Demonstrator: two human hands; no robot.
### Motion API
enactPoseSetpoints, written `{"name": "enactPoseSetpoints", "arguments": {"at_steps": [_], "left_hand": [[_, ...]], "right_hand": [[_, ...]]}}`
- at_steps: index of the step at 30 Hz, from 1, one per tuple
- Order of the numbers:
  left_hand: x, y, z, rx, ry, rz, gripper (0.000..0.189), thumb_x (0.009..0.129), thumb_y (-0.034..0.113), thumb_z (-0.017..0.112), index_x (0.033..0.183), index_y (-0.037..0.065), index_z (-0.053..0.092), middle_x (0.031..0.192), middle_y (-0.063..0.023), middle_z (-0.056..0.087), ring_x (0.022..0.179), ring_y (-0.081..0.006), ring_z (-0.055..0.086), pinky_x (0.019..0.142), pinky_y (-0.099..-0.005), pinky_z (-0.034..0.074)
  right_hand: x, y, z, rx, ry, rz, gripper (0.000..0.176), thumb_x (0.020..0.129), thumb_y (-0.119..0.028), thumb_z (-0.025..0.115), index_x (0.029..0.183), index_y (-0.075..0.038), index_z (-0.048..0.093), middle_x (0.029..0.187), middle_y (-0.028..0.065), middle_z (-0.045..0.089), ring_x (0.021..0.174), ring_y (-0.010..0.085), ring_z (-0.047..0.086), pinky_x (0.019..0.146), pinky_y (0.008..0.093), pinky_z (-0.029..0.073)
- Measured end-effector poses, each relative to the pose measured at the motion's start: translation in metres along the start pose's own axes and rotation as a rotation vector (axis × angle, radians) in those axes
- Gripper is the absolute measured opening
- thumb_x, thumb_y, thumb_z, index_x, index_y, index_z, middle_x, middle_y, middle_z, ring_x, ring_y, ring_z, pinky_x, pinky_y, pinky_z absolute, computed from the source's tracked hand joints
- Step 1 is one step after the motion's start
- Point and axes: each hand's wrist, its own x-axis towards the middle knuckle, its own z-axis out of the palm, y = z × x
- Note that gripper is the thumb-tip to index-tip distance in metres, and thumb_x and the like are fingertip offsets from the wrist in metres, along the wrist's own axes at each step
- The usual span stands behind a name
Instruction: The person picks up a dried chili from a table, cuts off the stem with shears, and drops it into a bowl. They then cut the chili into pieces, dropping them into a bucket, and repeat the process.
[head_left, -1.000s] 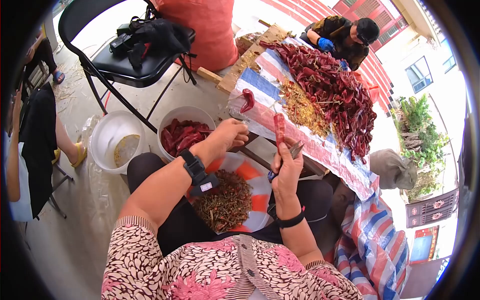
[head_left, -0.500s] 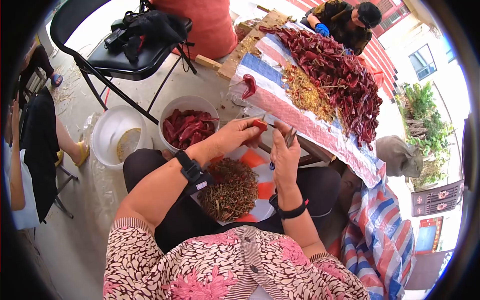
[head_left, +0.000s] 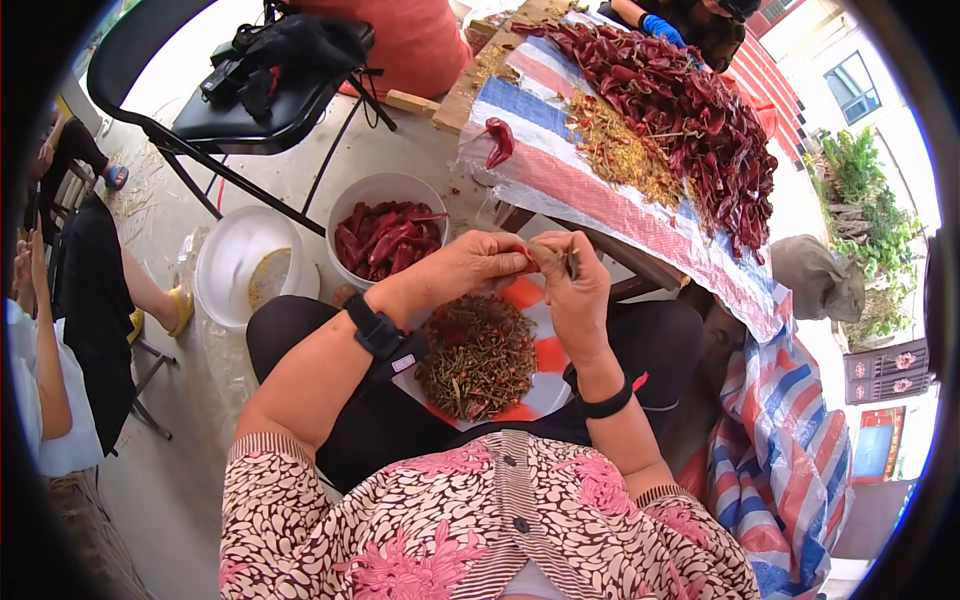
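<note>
My left hand [head_left: 492, 262] is closed on a red chili pepper [head_left: 527, 262], mostly hidden by the fingers. My right hand [head_left: 580, 290] is wrapped round small scissors, with a bit of grey metal [head_left: 571, 264] showing by the fingers. Its thumb and forefinger meet the pepper's end, touching the left fingertips. Below both hands, a heap of cut stems and chili scraps [head_left: 478, 360] lies on a white and orange sheet or tray [head_left: 550, 355] in my lap. A white bucket [head_left: 428, 190] of red chilies [head_left: 385, 240] stands beyond my left forearm.
A table with a striped woven sheet [head_left: 600, 200] bears a large chili pile [head_left: 690, 130], yellow seeds [head_left: 625, 160] and one loose chili [head_left: 499, 143]. A co-worker's blue-gloved hand [head_left: 661, 29] reaches the pile. A white basin [head_left: 225, 270] and black folding chair [head_left: 260, 125] stand left.
My right hand has moved up and left to meet the left hand at the pepper. The scissors' tips, seen before, are now mostly hidden. The view has shifted slightly.
</note>
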Motion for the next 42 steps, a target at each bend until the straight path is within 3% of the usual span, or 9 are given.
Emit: {"name": "enactPoseSetpoints", "arguments": {"at_steps": [6, 14, 21, 25, 26, 29, 34, 37, 42], "left_hand": [[-0.010, 0.005, -0.004, -0.046, -0.155, -0.025, 0.023, 0.096, 0.027, 0.056, 0.104, 0.006, 0.063, 0.069, 0.0063, 0.050, 0.059, -0.0021, 0.040, 0.052, -0.0176, 0.030], [-0.019, 0.001, -0.004, 0.013, -0.297, -0.059, 0.024, 0.095, 0.025, 0.058, 0.105, 0.004, 0.065, 0.075, 0.0045, 0.054, 0.064, -0.0048, 0.046, 0.057, -0.0202, 0.038], [-0.029, 0.016, -0.010, 0.062, -0.204, 0.035, 0.022, 0.093, 0.021, 0.061, 0.105, 0.003, 0.065, 0.087, -0.0008, 0.065, 0.078, -0.0080, 0.058, 0.070, -0.0227, 0.044], [-0.030, 0.006, -0.022, 0.084, -0.148, 0.087, 0.022, 0.092, 0.019, 0.062, 0.106, 0.003, 0.065, 0.089, -0.0007, 0.065, 0.085, -0.0093, 0.060, 0.079, -0.0255, 0.047], [-0.030, 0.004, -0.026, 0.188, -0.086, 0.081, 0.021, 0.091, 0.018, 0.062, 0.106, 0.004, 0.065, 0.091, -0.0019, 0.066, 0.086, -0.0111, 0.060, 0.080, -0.0264, 0.047], [-0.026, -0.014, -0.050, 0.559, 0.150, 0.062, 0.021, 0.087, 0.018, 0.063, 0.106, 0.007, 0.066, 0.096, -0.0053, 0.068, 0.091, -0.0177, 0.062, 0.083, -0.0310, 0.047], [-0.020, -0.049, -0.082, 1.528, 0.570, -0.132, 0.017, 0.081, 0.021, 0.064, 0.095, 0.013, 0.067, 0.095, -0.0110, 0.067, 0.096, -0.0304, 0.060, 0.086, -0.0449, 0.042], [-0.014, -0.060, -0.083, 1.612, 0.830, 0.027, 0.014, 0.080, 0.021, 0.063, 0.091, 0.014, 0.067, 0.090, -0.0097, 0.066, 0.092, -0.0286, 0.058, 0.086, -0.0464, 0.040], [-0.004, -0.042, -0.075, 1.287, 0.601, -0.110, 0.025, 0.081, 0.017, 0.061, 0.104, 0.010, 0.067, 0.093, -0.0168, 0.067, 0.088, -0.0334, 0.064, 0.076, -0.0423, 0.050]], "right_hand": [[-0.006, -0.009, -0.007, 0.739, -0.075, 0.566, 0.009, 0.090, -0.015, 0.064, 0.090, -0.007, 0.059, 0.068, -0.0026, 0.056, 0.044, 0.0023, 0.039, 0.040, 0.0180, 0.030], [-0.015, 0.028, -0.007, 1.452, -0.355, 0.926, 0.023, 0.098, -0.027, 0.050, 0.098, -0.005, 0.058, 0.074, 0.0007, 0.058, 0.043, 0.0019, 0.036, 0.038, 0.0178, 0.030], [-0.023, 0.021, -0.015, 0.758, -0.075, 0.677, 0.022, 0.097, -0.029, 0.052, 0.091, -0.008, 0.055, 0.079, 0.0037, 0.062, 0.043, 0.0034, 0.039, 0.038, 0.0182, 0.029], [-0.048, 0.098, -0.027, -0.137, -0.309, 0.446, 0.027, 0.088, -0.028, 0.064, 0.094, -0.003, 0.055, 0.078, 0.0072, 0.064, 0.058, 0.0177, 0.057, 0.055, 0.0298, 0.044], [-0.058, 0.104, -0.029, -0.440, -0.405, 0.477, 0.030, 0.081, -0.023, 0.069, 0.093, 0.000, 0.055, 0.085, 0.0155, 0.065, 0.077, 0.0295, 0.063, 0.070, 0.0364, 0.047], [-0.062, 0.073, -0.016, -0.748, -0.388, 0.376, 0.027, 0.079, -0.019, 0.070, 0.091, 0.001, 0.056, 0.095, 0.0208, 0.064, 0.088, 0.0333, 0.063, 0.076, 0.0380, 0.048], [-0.009, 0.049, -0.007, -0.491, -0.223, 0.198, 0.029, 0.079, -0.016, 0.067, 0.103, -0.001, 0.060, 0.100, 0.0184, 0.063, 0.097, 0.0334, 0.061, 0.085, 0.0381, 0.047], [0.037, 0.037, -0.001, -0.547, -0.058, 0.003, 0.029, 0.080, -0.017, 0.066, 0.105, -0.003, 0.060, 0.101, 0.0169, 0.062, 0.095, 0.0327, 0.061, 0.083, 0.0388, 0.047], [0.115, 0.037, 0.024, -0.732, 0.056, -0.146, 0.030, 0.081, -0.024, 0.067, 0.105, -0.007, 0.059, 0.102, 0.0150, 0.060, 0.095, 0.0321, 0.060, 0.080, 0.0418, 0.048]]}}
